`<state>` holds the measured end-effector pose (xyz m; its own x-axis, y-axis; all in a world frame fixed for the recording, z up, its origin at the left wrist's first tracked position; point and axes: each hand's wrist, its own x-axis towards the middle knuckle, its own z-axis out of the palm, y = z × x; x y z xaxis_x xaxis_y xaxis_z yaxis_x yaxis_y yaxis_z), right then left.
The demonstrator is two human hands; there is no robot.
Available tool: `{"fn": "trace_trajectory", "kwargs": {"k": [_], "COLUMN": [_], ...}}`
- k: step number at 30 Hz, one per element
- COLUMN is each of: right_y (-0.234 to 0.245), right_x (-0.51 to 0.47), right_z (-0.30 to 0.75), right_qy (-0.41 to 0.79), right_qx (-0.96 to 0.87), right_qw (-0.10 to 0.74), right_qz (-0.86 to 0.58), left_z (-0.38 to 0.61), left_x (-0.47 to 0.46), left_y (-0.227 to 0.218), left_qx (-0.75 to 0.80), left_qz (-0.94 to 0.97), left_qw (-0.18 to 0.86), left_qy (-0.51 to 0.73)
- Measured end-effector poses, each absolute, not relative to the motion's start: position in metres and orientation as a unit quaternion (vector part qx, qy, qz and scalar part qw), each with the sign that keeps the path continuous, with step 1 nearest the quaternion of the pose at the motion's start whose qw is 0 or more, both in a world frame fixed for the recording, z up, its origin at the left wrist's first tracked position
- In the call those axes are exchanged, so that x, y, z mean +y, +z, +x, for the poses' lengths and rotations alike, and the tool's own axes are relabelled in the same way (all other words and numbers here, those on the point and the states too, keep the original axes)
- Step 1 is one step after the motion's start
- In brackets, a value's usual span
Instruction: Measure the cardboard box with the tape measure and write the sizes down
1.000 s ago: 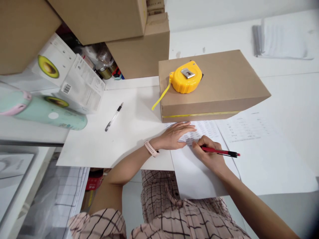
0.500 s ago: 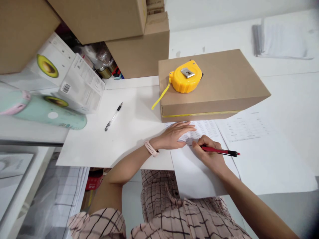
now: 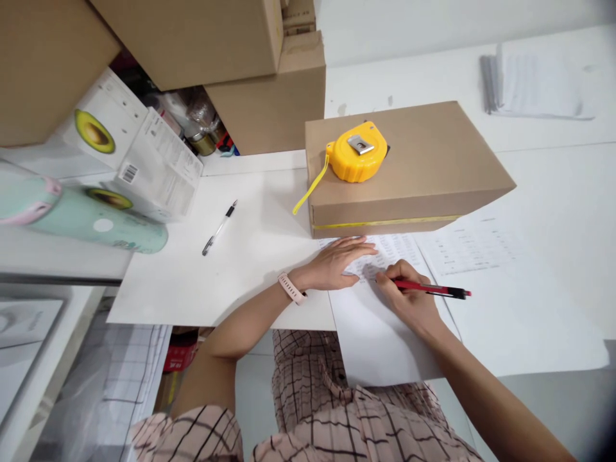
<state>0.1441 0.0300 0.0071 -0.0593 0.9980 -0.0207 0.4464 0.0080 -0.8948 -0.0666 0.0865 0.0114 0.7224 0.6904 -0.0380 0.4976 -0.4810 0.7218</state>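
Observation:
My left hand (image 3: 339, 262) lies flat with fingers stretched out on a printed sheet of paper (image 3: 385, 327), pinning it to the white table. My right hand (image 3: 409, 296) is closed around a red pen (image 3: 430, 289), its tip down on the printed lines beside my left fingertips. Just beyond both hands stands a brown cardboard box (image 3: 423, 160) with a yellow tape measure (image 3: 356, 153) on top; its yellow tape runs along the box's front edge.
A black-and-silver pen (image 3: 219, 227) lies on a large white sheet (image 3: 231, 256) to the left. White avocado-print boxes (image 3: 139, 157), a mint bottle (image 3: 91, 221) and stacked cartons (image 3: 269, 96) crowd the back left. More papers (image 3: 539, 80) lie far right.
My right hand and the red pen have shifted slightly to the right along the printed sheet. The left hand stays put; the view has tilted a little.

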Motion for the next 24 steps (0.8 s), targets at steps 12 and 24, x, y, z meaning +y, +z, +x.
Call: {"fn": "trace_trajectory", "kwargs": {"k": [12, 24], "right_y": [0.0078, 0.0091], "right_x": [0.0308, 0.0317], "right_z": [0.1427, 0.1418], "right_qy": [0.350, 0.364], "right_qx": [-0.663, -0.645], "right_qw": [0.330, 0.333], "right_qz": [-0.574, -0.584], "left_z": [-0.0667, -0.0666], "left_x": [0.0859, 0.0860], "left_y": [0.0126, 0.0140], "left_qx": [0.352, 0.353], "left_qz": [0.851, 0.851], "left_qw": [0.368, 0.369], "left_qy": [0.127, 0.122]}}
